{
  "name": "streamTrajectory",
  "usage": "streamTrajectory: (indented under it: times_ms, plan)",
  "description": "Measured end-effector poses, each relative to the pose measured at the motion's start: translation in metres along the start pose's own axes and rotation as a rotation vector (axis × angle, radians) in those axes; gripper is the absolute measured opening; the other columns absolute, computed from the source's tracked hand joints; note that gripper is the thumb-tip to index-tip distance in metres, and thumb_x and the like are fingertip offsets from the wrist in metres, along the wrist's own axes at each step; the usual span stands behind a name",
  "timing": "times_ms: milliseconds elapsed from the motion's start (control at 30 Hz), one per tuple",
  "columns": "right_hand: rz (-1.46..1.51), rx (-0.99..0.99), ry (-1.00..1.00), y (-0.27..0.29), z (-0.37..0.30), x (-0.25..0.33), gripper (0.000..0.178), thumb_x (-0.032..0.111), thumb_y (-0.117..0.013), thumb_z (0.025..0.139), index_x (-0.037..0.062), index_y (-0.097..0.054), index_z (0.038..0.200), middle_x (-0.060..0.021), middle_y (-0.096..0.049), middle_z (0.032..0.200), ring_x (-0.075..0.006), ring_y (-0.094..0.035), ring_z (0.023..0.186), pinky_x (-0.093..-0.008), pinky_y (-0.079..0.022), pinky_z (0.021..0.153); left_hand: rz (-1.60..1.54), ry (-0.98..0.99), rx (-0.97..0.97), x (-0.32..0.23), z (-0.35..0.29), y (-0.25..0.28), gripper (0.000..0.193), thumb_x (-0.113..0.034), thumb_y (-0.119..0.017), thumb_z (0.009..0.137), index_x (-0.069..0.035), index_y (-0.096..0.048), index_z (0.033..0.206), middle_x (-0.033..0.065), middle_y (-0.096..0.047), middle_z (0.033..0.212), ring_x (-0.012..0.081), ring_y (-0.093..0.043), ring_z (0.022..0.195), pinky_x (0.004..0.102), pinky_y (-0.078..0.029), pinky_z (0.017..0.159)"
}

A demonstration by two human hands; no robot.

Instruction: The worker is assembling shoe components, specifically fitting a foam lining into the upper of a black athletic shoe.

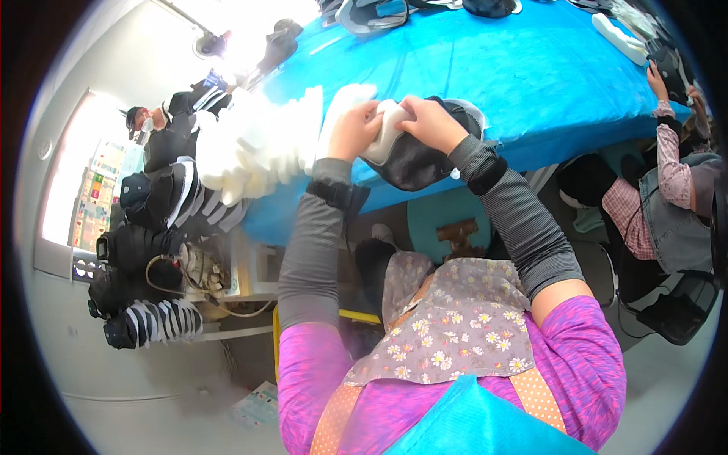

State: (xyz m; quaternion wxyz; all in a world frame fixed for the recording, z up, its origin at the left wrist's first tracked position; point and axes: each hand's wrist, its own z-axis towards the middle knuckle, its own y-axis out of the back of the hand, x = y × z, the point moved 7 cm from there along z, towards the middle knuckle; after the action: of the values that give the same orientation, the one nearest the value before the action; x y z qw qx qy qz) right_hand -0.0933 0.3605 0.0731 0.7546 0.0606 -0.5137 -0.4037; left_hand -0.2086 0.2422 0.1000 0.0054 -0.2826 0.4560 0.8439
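Left hand [353, 130] and right hand [434, 123] share a closed, pinching grip on the white pad [389, 130], right against the black cap [413, 165] at the tabletop's [523, 57] near edge; one slipping thumb could skew it!

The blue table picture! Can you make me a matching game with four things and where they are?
Things:
1. smooth white curved pad
2. big row of white pads
3. grey flower-patterned cloth apron
4. grey striped fabric sleeves

Places:
A. on the person's forearms
B. over the purple top
C. between the left hand and the right hand
D. to the left of both hands

Right pairs: 1-C, 2-D, 3-B, 4-A
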Motion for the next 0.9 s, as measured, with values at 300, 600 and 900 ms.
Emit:
streamTrajectory:
  times_ms: [300, 600, 900]
  plan:
    - [0.298, 0.182, -0.066, 0.005, 0.009, -0.038, 0.028, 0.013, -0.076, 0.083, -0.0014, -0.064, 0.105, -0.0069, -0.071, 0.096, -0.0133, -0.064, 0.089, -0.0287, -0.050, 0.085, 0.295, -0.318, -0.196, -0.066, -0.004, 0.041, 0.029, -0.029, -0.070, 0.090, -0.005, -0.074, 0.106, 0.0105, -0.072, 0.101, 0.0213, -0.067, 0.076, 0.0343, -0.054, 0.071]
    - [0.148, 0.410, -0.115, -0.006, 0.014, -0.034, 0.044, 0.003, -0.070, 0.082, 0.0005, -0.064, 0.125, -0.0104, -0.072, 0.108, -0.0184, -0.068, 0.097, -0.0294, -0.053, 0.091, 0.053, -0.069, 0.318, -0.022, -0.060, 0.020, 0.041, -0.017, -0.082, 0.078, -0.008, -0.070, 0.116, 0.0063, -0.069, 0.105, 0.0134, -0.059, 0.068, 0.0272, -0.051, 0.065]
    - [0.072, 0.495, -0.254, 0.002, 0.008, -0.019, 0.036, 0.014, -0.068, 0.084, 0.0088, -0.072, 0.119, -0.0058, -0.075, 0.096, -0.0134, -0.067, 0.083, -0.0286, -0.053, 0.083, -0.140, -0.032, 0.343, 0.017, -0.056, 0.009, 0.035, -0.009, -0.082, 0.077, -0.002, -0.069, 0.109, 0.0014, -0.066, 0.098, 0.0090, -0.056, 0.073, 0.0223, -0.047, 0.067]
